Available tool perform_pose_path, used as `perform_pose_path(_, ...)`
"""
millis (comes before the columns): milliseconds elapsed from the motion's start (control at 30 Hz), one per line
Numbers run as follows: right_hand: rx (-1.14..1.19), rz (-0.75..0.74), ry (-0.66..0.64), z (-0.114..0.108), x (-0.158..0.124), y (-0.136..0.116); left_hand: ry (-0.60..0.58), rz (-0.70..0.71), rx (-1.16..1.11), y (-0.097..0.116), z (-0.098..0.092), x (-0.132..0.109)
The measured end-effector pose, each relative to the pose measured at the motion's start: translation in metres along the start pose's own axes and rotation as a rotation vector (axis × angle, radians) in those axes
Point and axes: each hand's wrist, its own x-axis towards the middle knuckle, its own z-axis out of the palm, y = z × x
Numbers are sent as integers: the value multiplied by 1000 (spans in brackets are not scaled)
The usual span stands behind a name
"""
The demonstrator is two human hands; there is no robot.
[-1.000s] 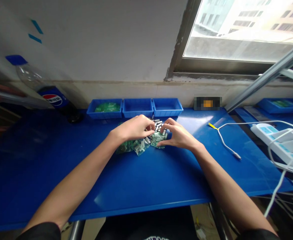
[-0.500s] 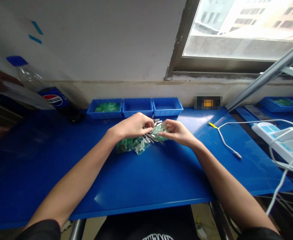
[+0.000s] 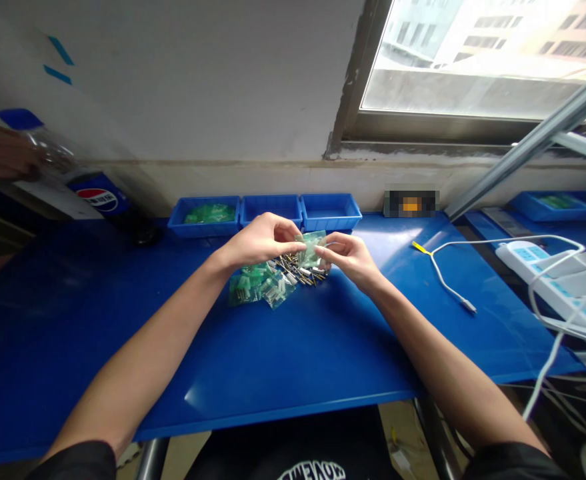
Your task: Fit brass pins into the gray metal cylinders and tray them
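Note:
A small clear green plastic bag is pinched between my two hands above the table. My left hand grips its left edge with thumb and fingers. The bag's right side is held by my right hand, thumb in front. Beneath it lies a pile of small metal and white pieces, partly hidden by the bag and fingers. Several filled green bags lie on the table just left of the pile, below my left hand.
Three blue bins line the wall; the left one holds green bags. A cola bottle stands at left, with another person's hand at its top. A white cable and power strip lie at right.
My left hand has moved from the pile of pieces to the bag's left edge. The bag is now up between both hands. The other person's hand has come to the bottle's top.

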Motion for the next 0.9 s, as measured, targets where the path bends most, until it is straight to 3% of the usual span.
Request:
perform_pose_path(467, 135, -110, 56, 6, 1, 11, 119, 19, -120, -1, 3, 0)
perform_pose_path(900, 71, -176, 117, 15, -1, 5, -10, 26, -212, -4, -14, -5)
